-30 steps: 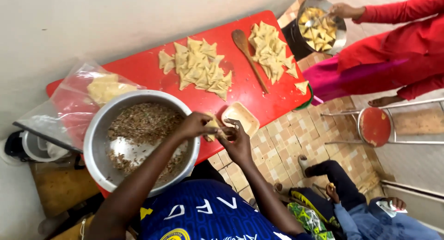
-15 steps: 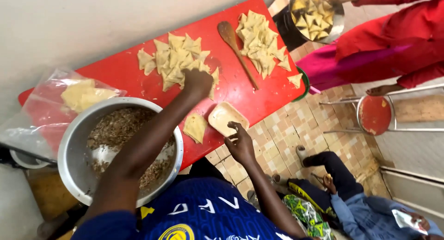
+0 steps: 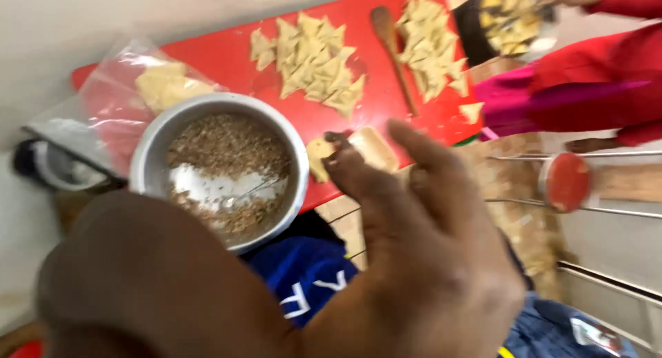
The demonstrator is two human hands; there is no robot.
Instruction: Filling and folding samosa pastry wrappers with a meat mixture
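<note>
- One hand (image 3: 420, 261) fills the foreground, close to the lens & blurred; fingers (image 3: 414, 141) spread loose, gripping nothing. Can't tell if it's left or right.
- Other hand: not seen; only a big dark blurred forearm (image 3: 152, 282) at lower left.
- 1 red board (image 3: 227, 55) runs across the top.
- 1 metal bowl (image 3: 155, 148) w/ brown minced filling, on the board's left part, near the forearm.
- 2 heaps of folded pastry triangles: mid heap (image 3: 314, 65), right heap (image 3: 431, 44). Too many to count.
- 1 wooden spoon (image 3: 389, 44) lying between the heaps.
- 1 loose dough piece (image 3: 318, 155) beside 1 small tan dish (image 3: 376, 146), at the board's near edge just past the fingertips.
- 1 clear bag (image 3: 117, 103) w/ pale dough, left of the bowl.
- 1 other person in a red sleeve (image 3: 614, 62), upper right, w/ 1 pan of pastries (image 3: 507, 20).
</note>
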